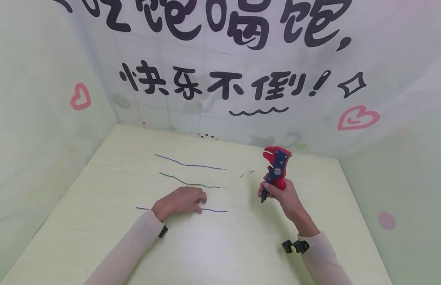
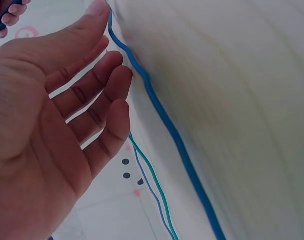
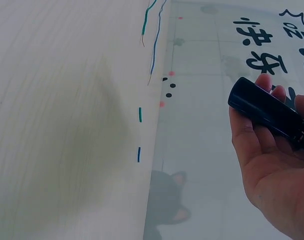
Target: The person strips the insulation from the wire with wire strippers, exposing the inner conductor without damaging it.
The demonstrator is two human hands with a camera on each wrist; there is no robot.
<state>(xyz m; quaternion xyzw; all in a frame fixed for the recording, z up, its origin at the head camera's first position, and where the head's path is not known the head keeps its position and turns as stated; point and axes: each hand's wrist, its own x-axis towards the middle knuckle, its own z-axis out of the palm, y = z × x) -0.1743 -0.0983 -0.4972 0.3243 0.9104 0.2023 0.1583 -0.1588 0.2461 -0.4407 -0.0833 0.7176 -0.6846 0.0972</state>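
On the near side of the table lies a blue wire (image 1: 215,211), partly hidden by my left hand (image 1: 180,201). That hand is just over the wire with loosely bent fingers; in the left wrist view, the thumb tip is close to the wire (image 2: 164,117), and no grip on it shows. My right hand (image 1: 286,198) grips the handles of a red and blue wire stripper (image 1: 277,170), its jaws pointing up and away. Beyond the left hand are a green wire (image 1: 174,177) and a second blue wire (image 1: 192,165), both with bared right ends.
Two short insulation offcuts, one green (image 3: 140,115) and one blue (image 3: 139,155), lie on the table (image 1: 220,253) left of the stripper. Printed curtains (image 1: 220,130) enclose the back and sides of the table.
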